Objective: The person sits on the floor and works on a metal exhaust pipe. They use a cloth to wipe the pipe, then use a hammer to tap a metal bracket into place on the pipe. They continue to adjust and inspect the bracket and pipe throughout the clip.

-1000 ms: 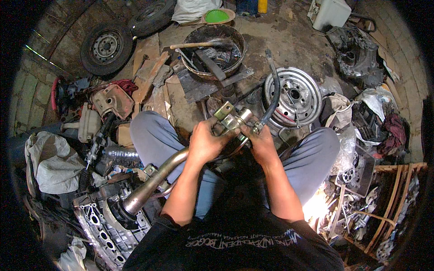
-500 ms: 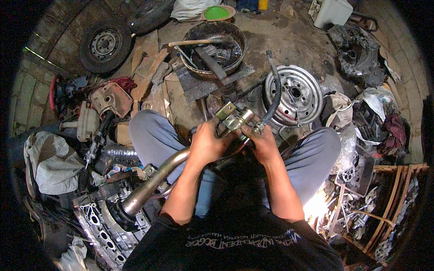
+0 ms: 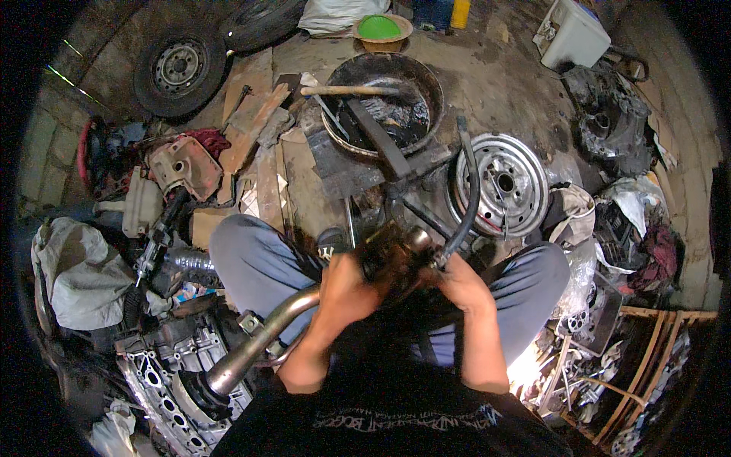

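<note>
A bent metal pipe (image 3: pixel 263 339) runs from the lower left up between my knees. Its wide lower end has a black collar and lies over a metal engine part with a row of oval openings (image 3: pixel 164 388). My left hand (image 3: pixel 346 289) is closed round the pipe near its upper end. There, a bracket and a short shiny tube end (image 3: pixel 417 238) show between my hands, partly blurred. My right hand (image 3: pixel 466 286) grips the base of a black rubber hose (image 3: pixel 472 183), which curves upward away from me. The right fingertips are partly hidden behind the joint.
Ahead sits a round, oily pan (image 3: pixel 434 107) with a wooden-handled tool (image 3: pixel 343 90) across it. A silver wheel rim (image 3: pixel 525 171) lies at right, near the hose. Tyres (image 3: pixel 179 72) lean at far left. Metal parts (image 3: pixel 575 324) crowd a wooden crate (image 3: pixel 662 314) at lower right.
Both hands have drawn the pipe's upper end closer to my body, and the bracket has turned and blurred. The hose has come nearer with them. The view has shifted slightly.
</note>
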Demonstrator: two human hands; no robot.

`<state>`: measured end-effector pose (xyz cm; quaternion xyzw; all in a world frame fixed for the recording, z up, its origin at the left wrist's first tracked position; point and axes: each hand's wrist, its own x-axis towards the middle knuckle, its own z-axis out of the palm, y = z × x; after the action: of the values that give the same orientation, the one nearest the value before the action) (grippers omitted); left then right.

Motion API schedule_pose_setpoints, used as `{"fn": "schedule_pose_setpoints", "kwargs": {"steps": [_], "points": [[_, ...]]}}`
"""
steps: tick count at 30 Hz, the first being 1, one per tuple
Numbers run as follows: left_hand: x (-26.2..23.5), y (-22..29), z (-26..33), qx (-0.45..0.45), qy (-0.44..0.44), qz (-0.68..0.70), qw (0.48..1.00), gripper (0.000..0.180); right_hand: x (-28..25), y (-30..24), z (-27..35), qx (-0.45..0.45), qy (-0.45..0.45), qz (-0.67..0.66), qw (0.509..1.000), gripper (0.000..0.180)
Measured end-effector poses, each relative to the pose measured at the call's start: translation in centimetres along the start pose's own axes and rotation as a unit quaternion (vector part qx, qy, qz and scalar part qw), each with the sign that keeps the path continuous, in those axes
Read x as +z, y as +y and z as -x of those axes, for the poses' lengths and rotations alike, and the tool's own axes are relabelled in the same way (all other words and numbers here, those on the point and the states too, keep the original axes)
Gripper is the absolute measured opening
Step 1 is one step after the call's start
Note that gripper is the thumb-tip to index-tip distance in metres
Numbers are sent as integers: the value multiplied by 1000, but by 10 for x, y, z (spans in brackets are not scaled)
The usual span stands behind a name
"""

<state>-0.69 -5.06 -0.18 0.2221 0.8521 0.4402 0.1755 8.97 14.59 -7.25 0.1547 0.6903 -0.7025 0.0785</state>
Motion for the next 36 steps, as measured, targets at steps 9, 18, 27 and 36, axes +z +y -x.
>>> {"fn": "schedule_pose_setpoints", "kwargs": {"steps": [9,18,27,36], "points": [[1,-21,-1,-57,-89,-87,991,54,-77,-57,42,-10,115,47,992,68],[7,-6,-27,-50,-121,-143,981,56,-57,-213,-52,-155,214,326,908,26],[9,-12,-42,-79,-186,-105,974,54,-36,-235,-170,-166,-138,594,775,43],[9,-6,-46,-101,-195,-87,972,54,-49,-222,-183,-148,-78,569,805,29]]}}
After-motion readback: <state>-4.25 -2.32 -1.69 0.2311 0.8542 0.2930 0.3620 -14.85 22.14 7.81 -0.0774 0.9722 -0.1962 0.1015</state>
